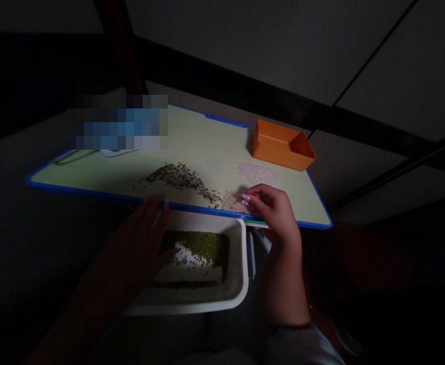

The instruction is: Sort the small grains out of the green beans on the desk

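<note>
My left hand (146, 238) is in shadow at the board's near edge. Its fingers are stretched out and the thumb stands apart over a white basin (244, 258), with nothing in its grasp. In the basin lies a heap of small green beans (207, 246), probably mung beans. My right hand (273, 205) pinches the edge of a clear curved piece (230, 198), whose full shape I cannot make out. A few pinkish-red bits show beside it. Loose beans (179, 177) are strewn on the pale board (211, 142), left of my right hand. Beyond that hand is a pale grainy patch (258, 173).
An orange open box (283, 147) stands at the board's far right corner. A blurred-out bluish thing (125, 129) sits at the far left, a white edge below it. The board has a raised blue rim (93, 192). Wall panels rise behind, and the surroundings are dark.
</note>
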`<state>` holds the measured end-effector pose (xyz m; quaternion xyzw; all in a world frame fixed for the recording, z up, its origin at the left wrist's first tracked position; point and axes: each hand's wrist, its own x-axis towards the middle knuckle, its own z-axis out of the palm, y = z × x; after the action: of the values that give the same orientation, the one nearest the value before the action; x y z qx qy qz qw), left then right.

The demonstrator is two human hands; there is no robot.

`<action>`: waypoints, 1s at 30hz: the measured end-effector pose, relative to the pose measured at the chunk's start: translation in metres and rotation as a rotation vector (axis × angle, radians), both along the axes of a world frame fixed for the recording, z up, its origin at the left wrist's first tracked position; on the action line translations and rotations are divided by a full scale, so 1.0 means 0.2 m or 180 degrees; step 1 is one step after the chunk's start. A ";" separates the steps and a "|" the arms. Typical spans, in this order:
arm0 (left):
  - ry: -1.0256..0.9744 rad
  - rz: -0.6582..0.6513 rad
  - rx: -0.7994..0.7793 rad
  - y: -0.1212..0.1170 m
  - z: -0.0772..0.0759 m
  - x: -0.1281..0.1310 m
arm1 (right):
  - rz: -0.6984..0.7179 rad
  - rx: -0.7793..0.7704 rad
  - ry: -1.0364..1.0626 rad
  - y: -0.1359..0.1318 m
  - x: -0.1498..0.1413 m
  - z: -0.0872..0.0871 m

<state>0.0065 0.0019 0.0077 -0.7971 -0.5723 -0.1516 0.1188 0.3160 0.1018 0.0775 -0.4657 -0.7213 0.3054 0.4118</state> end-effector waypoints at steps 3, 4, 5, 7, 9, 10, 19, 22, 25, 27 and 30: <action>-0.0044 0.0042 -0.0074 0.00 0.01 0.01 | 0.0039 -0.0044 -0.0006 0.00 -0.01 0.00; -0.0052 0.0056 -0.0094 0.00 0.01 0.01 | 0.0027 -0.0049 -0.0006 -0.01 -0.01 0.00; -0.0057 0.0067 -0.0099 0.00 0.01 0.01 | 0.0014 -0.0050 -0.0005 -0.01 -0.01 0.00; -0.0045 0.0074 -0.0099 -0.01 0.01 0.01 | -0.0015 -0.0039 -0.0007 0.00 0.00 0.00; -0.0007 0.0051 -0.0084 -0.01 0.00 0.00 | -0.0044 -0.0023 -0.0035 0.00 0.00 0.00; 0.0006 0.0039 -0.0072 -0.01 0.00 0.00 | -0.0073 -0.0009 -0.0061 0.00 -0.01 -0.01; -0.0028 0.0020 -0.0095 0.00 0.01 0.00 | -0.0142 0.0136 -0.0261 0.01 -0.06 -0.01; -0.0027 0.0048 -0.0089 0.00 0.01 0.00 | -0.0049 0.0121 -0.0177 0.01 -0.06 -0.02; -0.0023 0.0046 -0.0091 0.00 0.01 0.00 | 0.0013 0.0076 -0.0103 0.01 -0.06 -0.02; -0.0011 0.0034 -0.0065 0.00 0.01 0.00 | -0.0019 0.0057 -0.0082 0.01 -0.06 -0.02; 0.0025 0.0041 -0.0051 0.00 0.01 0.00 | -0.0090 0.0061 -0.0068 0.01 -0.05 -0.02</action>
<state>0.0064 0.0015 0.0090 -0.7949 -0.5781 -0.1432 0.1157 0.3053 0.1035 0.0741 -0.4751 -0.7219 0.2877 0.4128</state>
